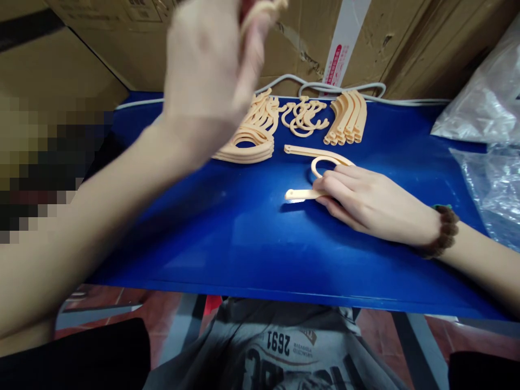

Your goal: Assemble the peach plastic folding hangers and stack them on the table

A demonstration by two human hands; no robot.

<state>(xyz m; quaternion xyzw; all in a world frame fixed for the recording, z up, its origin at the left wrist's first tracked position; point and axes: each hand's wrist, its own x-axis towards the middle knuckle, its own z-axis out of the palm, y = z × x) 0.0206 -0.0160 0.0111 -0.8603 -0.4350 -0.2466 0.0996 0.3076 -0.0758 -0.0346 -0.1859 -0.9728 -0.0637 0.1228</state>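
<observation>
My left hand (207, 70) is raised high above the table, blurred by motion. Its fingers are closed on a beige plastic piece (266, 8), mostly cut off by the top edge. Lower down, my right hand (357, 200) pinches a beige plastic hanger arm (300, 194), whose straight end sticks out to the left. A beige ring-shaped part (314, 167) shows just beyond those fingers; whether it joins the arm is hidden. Behind it lies another curved hanger arm (312, 151), partly covered by my right hand.
On the blue table (227, 244), at the back, lie stacked oval loops (247, 157), wavy pieces (264, 111), loose hooks (304, 116) and a bundle of curved arms (347, 116). A white cable (349, 88) runs before cardboard boxes (292, 49). Clear plastic bags (483, 92) lie right.
</observation>
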